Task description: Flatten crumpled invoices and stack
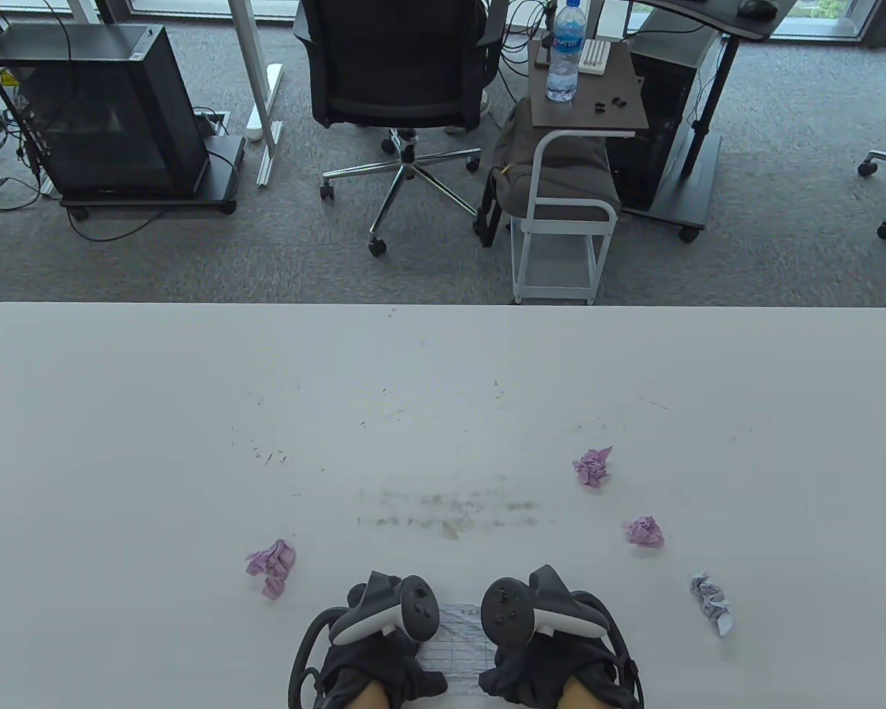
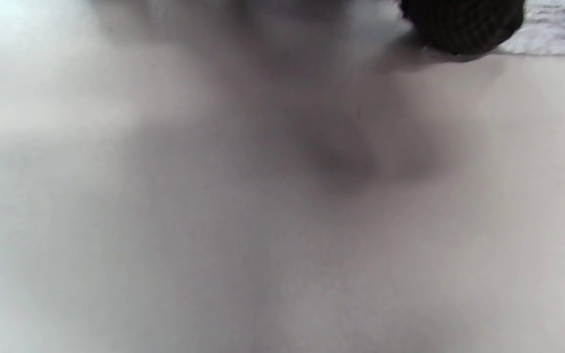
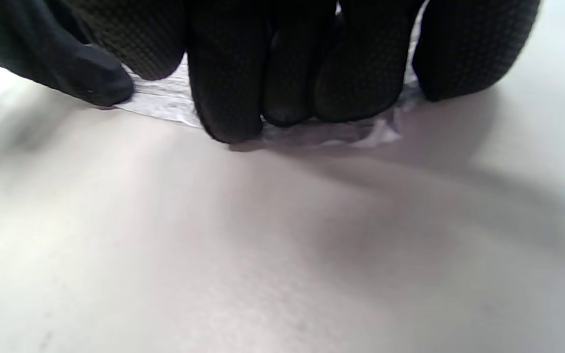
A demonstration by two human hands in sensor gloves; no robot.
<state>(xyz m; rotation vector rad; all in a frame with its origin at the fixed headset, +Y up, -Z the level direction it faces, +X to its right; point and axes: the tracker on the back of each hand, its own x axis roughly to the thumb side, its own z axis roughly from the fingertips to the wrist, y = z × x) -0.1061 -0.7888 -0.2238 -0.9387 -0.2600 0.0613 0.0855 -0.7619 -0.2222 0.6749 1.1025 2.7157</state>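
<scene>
We see a scuffed white table (image 1: 155, 413) bearing four crumpled invoices (image 1: 271, 566) and one flattened sheet (image 1: 460, 641) at its near edge.
</scene>
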